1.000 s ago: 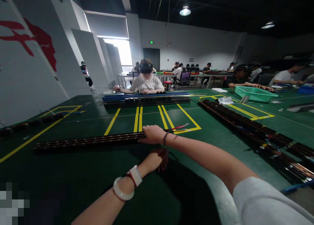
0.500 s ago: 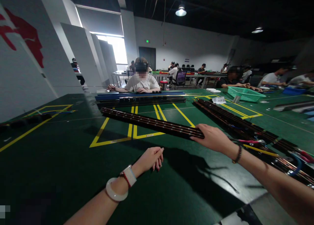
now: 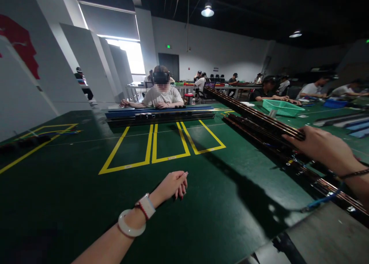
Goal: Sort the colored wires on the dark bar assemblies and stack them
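Note:
My right hand (image 3: 325, 148) is closed round the near end of a long dark bar with copper-coloured strips (image 3: 253, 112). The bar is lifted at a slant, its far end pointing up and away to the left. Below it, more dark copper-striped bars (image 3: 245, 130) lie on the green table (image 3: 201, 225). My left hand (image 3: 171, 185) rests low over the table in front of the yellow tape frames (image 3: 171, 157). Its fingers are loosely curled, the thumb against the forefinger, with nothing seen in them.
Blue and black long profiles (image 3: 161, 116) lie across the table's far side, before a seated person (image 3: 164, 97). A green basket (image 3: 284, 109) stands at the back right, with grey and blue strips (image 3: 343, 120) beyond. Wires (image 3: 325, 200) lie at the right edge.
My right hand has raised the copper-striped bar and swung it right, off the tape frames and over the bars at the right. My left hand has barely moved.

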`<state>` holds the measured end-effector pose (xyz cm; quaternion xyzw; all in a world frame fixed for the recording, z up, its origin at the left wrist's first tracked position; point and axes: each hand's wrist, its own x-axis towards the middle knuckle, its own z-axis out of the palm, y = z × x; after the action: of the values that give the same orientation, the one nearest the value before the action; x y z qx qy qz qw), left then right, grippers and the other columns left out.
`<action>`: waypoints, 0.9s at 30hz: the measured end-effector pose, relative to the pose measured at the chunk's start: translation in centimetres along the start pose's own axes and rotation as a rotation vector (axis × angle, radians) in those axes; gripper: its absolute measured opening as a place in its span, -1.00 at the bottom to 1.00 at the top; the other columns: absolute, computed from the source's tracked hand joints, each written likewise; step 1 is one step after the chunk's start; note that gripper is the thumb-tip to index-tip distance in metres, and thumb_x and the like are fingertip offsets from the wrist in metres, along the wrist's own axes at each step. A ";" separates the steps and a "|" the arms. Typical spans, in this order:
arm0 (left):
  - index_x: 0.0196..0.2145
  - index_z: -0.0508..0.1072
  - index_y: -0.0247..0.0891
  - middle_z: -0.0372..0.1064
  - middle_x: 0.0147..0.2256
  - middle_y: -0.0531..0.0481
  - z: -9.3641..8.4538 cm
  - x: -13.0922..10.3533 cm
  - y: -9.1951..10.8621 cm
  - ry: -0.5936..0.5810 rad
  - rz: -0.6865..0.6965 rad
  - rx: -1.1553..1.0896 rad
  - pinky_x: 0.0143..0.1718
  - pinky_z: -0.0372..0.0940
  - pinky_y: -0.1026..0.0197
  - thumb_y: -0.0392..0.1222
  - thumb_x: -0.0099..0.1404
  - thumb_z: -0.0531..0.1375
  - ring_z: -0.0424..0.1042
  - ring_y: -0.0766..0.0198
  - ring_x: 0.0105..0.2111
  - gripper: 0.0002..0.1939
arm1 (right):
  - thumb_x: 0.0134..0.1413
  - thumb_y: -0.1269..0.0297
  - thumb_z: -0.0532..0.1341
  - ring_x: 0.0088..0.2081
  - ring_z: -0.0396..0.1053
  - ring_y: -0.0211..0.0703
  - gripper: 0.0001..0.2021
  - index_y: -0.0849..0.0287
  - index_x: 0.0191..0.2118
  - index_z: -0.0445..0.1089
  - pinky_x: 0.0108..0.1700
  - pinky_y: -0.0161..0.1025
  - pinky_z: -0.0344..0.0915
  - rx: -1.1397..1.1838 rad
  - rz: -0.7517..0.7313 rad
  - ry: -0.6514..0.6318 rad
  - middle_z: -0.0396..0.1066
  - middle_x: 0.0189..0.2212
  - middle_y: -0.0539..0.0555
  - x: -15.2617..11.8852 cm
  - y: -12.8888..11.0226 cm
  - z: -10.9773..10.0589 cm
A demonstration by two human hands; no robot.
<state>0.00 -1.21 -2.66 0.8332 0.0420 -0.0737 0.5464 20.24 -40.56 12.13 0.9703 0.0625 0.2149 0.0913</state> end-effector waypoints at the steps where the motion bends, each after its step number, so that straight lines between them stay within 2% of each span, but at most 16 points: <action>1: -0.36 0.31 -0.33 0.38 -0.50 0.01 0.0 0.0 0.0 -0.002 0.003 -0.003 -0.57 0.22 0.32 0.24 0.29 -0.12 0.40 0.36 -0.56 -0.47 | 0.12 -0.22 -0.05 -0.38 0.35 0.01 -0.44 0.25 -0.26 0.35 -0.40 -0.18 0.09 -0.013 0.016 -0.026 0.41 -0.31 0.32 0.9 0.5 0.0; 8: -0.35 0.31 -0.33 0.38 -0.49 0.01 -0.1 -0.1 0.0 -0.006 -0.002 -0.018 -0.54 0.24 0.31 0.25 0.29 -0.12 0.40 0.36 -0.54 -0.46 | 0.12 -0.16 0.02 -0.35 0.36 0.00 -0.36 0.48 -0.24 0.45 -0.40 -0.16 0.02 -0.035 0.120 -0.154 0.38 -0.29 0.49 6.5 3.0 1.3; 12: -0.35 0.31 -0.33 0.39 -0.49 0.01 -0.1 0.0 0.1 -0.010 -0.008 -0.021 -0.55 0.24 0.32 0.23 0.29 -0.12 0.41 0.37 -0.54 -0.47 | 0.07 -0.07 0.12 -0.29 0.38 0.04 -0.44 0.47 -0.21 0.47 -0.37 -0.14 0.06 -0.036 0.160 -0.258 0.39 -0.25 0.50 8.9 4.1 3.6; 15: -0.36 0.30 -0.33 0.39 -0.50 0.01 0.0 0.1 0.0 -0.014 -0.018 -0.033 -0.59 0.20 0.35 0.24 0.29 -0.12 0.40 0.37 -0.56 -0.47 | 0.05 -0.07 0.13 -0.29 0.38 0.06 -0.45 0.45 -0.24 0.49 -0.35 -0.13 0.10 0.008 0.164 -0.325 0.39 -0.23 0.49 9.8 4.8 5.9; 18: -0.37 0.28 -0.32 0.39 -0.52 0.00 0.1 0.3 -0.3 -0.014 -0.027 -0.049 -0.64 0.16 0.36 0.26 0.28 -0.13 0.39 0.37 -0.58 -0.46 | 0.05 -0.08 0.12 -0.37 0.38 0.01 -0.48 0.39 -0.36 0.50 -0.34 -0.13 0.14 0.074 0.168 -0.360 0.41 -0.28 0.44 10.1 5.7 8.3; 21: -0.37 0.29 -0.32 0.40 -0.51 0.00 0.1 0.3 -0.2 -0.011 -0.022 -0.052 -0.63 0.18 0.35 0.26 0.28 -0.12 0.40 0.36 -0.57 -0.46 | 0.01 -0.09 0.15 -0.49 0.35 -0.06 -0.52 0.29 -0.58 0.43 -0.37 -0.15 0.17 0.126 0.164 -0.370 0.41 -0.39 0.37 10.3 7.1 10.5; 26: -0.36 0.30 -0.32 0.40 -0.50 0.00 0.0 0.0 0.2 -0.010 -0.035 -0.037 -0.59 0.21 0.33 0.25 0.28 -0.11 0.40 0.36 -0.57 -0.47 | -0.02 -0.04 0.21 -0.60 0.28 -0.12 -0.49 0.22 -0.78 0.28 -0.39 -0.16 0.20 0.212 0.114 -0.411 0.36 -0.58 0.26 10.4 8.6 12.9; 27: -0.35 0.30 -0.32 0.40 -0.50 0.00 0.0 0.0 0.3 -0.010 -0.037 -0.037 -0.58 0.22 0.32 0.25 0.28 -0.11 0.40 0.36 -0.56 -0.46 | -0.02 0.00 0.23 -0.63 0.26 -0.14 -0.48 0.21 -0.82 0.25 -0.41 -0.18 0.20 0.227 0.094 -0.371 0.33 -0.64 0.22 10.1 8.6 13.3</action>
<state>0.05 -1.29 -2.36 0.8218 0.0559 -0.0871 0.5604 35.75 -49.31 6.20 0.9992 0.0231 0.0283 -0.0186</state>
